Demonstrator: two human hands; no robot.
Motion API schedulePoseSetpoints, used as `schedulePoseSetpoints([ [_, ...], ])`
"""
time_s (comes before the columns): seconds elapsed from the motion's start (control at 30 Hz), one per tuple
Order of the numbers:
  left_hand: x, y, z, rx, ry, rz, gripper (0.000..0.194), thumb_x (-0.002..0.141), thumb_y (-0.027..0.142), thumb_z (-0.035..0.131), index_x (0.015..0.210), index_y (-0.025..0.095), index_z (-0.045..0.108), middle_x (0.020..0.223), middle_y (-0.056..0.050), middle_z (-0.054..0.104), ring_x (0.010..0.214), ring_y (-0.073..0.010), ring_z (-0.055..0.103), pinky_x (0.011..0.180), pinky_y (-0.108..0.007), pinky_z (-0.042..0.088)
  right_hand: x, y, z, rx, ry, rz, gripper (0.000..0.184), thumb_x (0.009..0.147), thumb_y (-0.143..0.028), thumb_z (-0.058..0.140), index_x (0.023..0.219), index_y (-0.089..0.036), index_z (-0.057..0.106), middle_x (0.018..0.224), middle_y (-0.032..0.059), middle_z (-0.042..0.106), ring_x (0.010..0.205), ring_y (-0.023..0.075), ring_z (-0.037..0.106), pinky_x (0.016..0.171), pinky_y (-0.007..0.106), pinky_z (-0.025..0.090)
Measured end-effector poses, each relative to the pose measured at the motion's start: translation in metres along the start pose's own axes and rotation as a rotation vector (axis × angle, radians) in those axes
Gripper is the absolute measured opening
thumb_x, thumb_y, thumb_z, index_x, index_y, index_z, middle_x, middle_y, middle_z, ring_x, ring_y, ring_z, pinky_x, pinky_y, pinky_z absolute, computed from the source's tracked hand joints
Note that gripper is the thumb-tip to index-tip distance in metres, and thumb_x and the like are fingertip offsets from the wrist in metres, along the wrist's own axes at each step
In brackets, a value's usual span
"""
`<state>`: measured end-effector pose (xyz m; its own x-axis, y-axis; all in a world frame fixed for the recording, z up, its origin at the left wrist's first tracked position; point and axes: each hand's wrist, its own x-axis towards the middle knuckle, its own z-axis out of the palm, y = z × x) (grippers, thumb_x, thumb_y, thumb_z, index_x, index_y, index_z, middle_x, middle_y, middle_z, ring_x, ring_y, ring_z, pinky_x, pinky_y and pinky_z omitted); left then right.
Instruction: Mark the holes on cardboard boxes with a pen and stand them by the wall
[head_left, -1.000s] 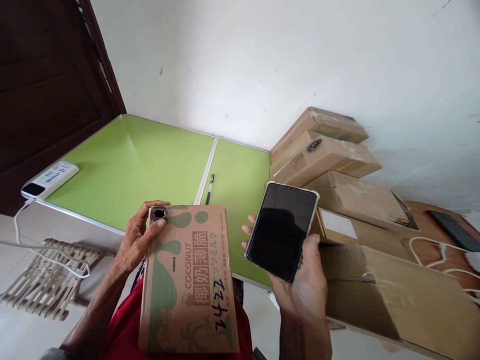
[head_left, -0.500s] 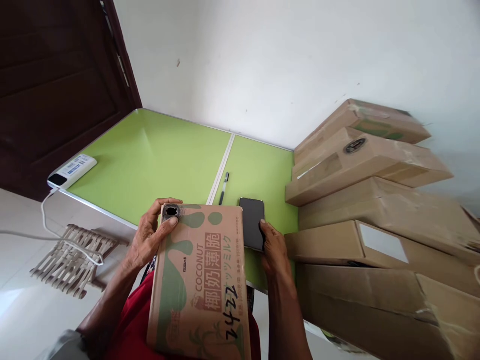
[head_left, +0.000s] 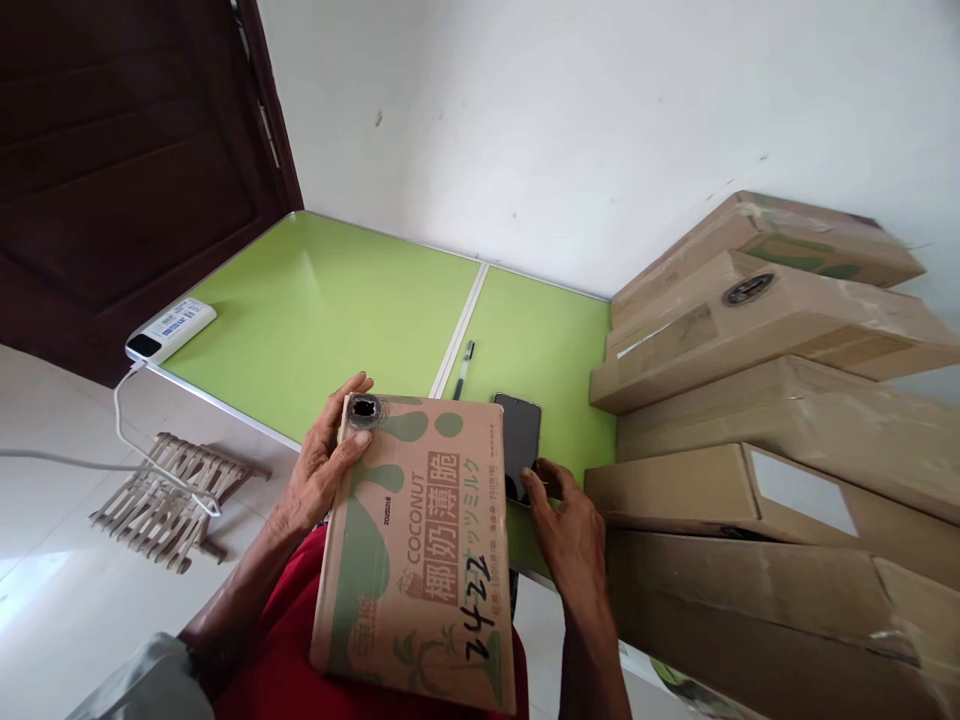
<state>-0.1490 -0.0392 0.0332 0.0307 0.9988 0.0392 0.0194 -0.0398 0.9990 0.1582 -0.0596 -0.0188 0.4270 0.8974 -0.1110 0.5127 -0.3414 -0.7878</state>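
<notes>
A brown coconut-print cardboard box (head_left: 420, 550) rests on my lap, its far end reaching the near edge of the green table (head_left: 315, 310). My left hand (head_left: 322, 465) grips the box's top left corner, thumb on its face beside a dark round hole. A black phone (head_left: 519, 440) lies flat on the table just right of the box. My right hand (head_left: 566, 515) hovers at the phone's near end, fingers loosely spread, fingertips touching or nearly touching it.
A black pen (head_left: 463, 362) lies by the table's centre seam. A white power bank (head_left: 171, 328) with a cable sits at the left corner. Stacked cardboard boxes (head_left: 757, 400) fill the right side. A wooden rack (head_left: 169, 495) lies on the floor.
My right hand set the phone down on the table beside the box and has now drawn back a little from it. The left hand kept its hold on the box.
</notes>
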Motion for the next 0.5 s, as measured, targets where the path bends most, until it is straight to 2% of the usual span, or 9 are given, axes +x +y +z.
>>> schedulePoseSetpoints([
  [0.1, -0.007, -0.003, 0.003, -0.021, 0.019, -0.029, 0.077, 0.102, 0.056, 0.069, 0.169, 0.027, 0.044, 0.181, -0.008, 0.038, 0.169, -0.0336, 0.030, 0.138, -0.045, 0.027, -0.021, -0.012, -0.001, -0.025, 0.014, -0.035, 0.082, 0.084, -0.078, 0.054, 0.121, -0.008, 0.077, 0.126, 0.0288, 0.075, 0.116, 0.0444, 0.070, 0.102, 0.057, 0.052],
  [0.17, -0.014, -0.005, 0.004, -0.026, 0.041, -0.055, 0.078, 0.101, 0.058, 0.069, 0.169, 0.028, 0.044, 0.182, -0.006, 0.035, 0.172, -0.0334, 0.023, 0.139, -0.044, 0.028, -0.037, -0.023, -0.004, -0.002, 0.007, -0.038, 0.083, 0.089, -0.083, 0.051, 0.121, -0.011, 0.077, 0.128, 0.0264, 0.075, 0.116, 0.0436, 0.070, 0.098, 0.056, 0.055],
  [0.2, -0.018, -0.006, 0.005, -0.043, 0.048, -0.075, 0.078, 0.101, 0.059, 0.069, 0.168, 0.029, 0.045, 0.182, -0.005, 0.035, 0.172, -0.0337, 0.023, 0.138, -0.044, 0.031, -0.045, -0.029, -0.004, 0.042, -0.035, -0.033, 0.083, 0.091, -0.085, 0.049, 0.122, -0.013, 0.078, 0.127, 0.0243, 0.076, 0.116, 0.0428, 0.071, 0.096, 0.054, 0.057],
  [0.27, -0.027, -0.010, 0.006, -0.109, 0.043, -0.133, 0.077, 0.101, 0.061, 0.067, 0.168, 0.031, 0.045, 0.180, -0.005, 0.039, 0.170, -0.0351, 0.029, 0.134, -0.045, 0.040, -0.062, -0.038, -0.005, 0.206, -0.190, -0.003, 0.078, 0.097, -0.084, 0.048, 0.124, -0.018, 0.079, 0.128, 0.0195, 0.078, 0.117, 0.0415, 0.072, 0.096, 0.052, 0.059],
  [0.37, -0.041, -0.016, 0.007, -0.237, 0.019, -0.265, 0.075, 0.105, 0.062, 0.060, 0.171, 0.031, 0.040, 0.175, -0.007, 0.047, 0.162, -0.0379, 0.043, 0.125, -0.050, 0.051, -0.081, -0.046, -0.002, 0.480, -0.395, 0.051, 0.069, 0.101, -0.080, 0.051, 0.135, -0.026, 0.078, 0.140, 0.0132, 0.075, 0.132, 0.0401, 0.067, 0.109, 0.051, 0.057],
  [0.43, -0.049, -0.018, 0.006, -0.290, 0.014, -0.342, 0.077, 0.105, 0.065, 0.058, 0.171, 0.030, 0.039, 0.171, -0.010, 0.053, 0.157, -0.0408, 0.050, 0.117, -0.053, 0.058, -0.088, -0.049, 0.000, 0.598, -0.422, 0.056, 0.069, 0.100, -0.080, 0.052, 0.143, -0.031, 0.073, 0.148, 0.0102, 0.071, 0.140, 0.0397, 0.063, 0.114, 0.052, 0.055],
  [0.5, -0.056, -0.014, 0.005, -0.269, 0.023, -0.347, 0.080, 0.103, 0.067, 0.060, 0.170, 0.028, 0.041, 0.167, -0.012, 0.057, 0.154, -0.0434, 0.052, 0.114, -0.054, 0.060, -0.091, -0.053, -0.003, 0.636, -0.420, 0.014, 0.069, 0.099, -0.079, 0.054, 0.150, -0.035, 0.068, 0.152, 0.0092, 0.068, 0.142, 0.0396, 0.062, 0.114, 0.051, 0.055],
])
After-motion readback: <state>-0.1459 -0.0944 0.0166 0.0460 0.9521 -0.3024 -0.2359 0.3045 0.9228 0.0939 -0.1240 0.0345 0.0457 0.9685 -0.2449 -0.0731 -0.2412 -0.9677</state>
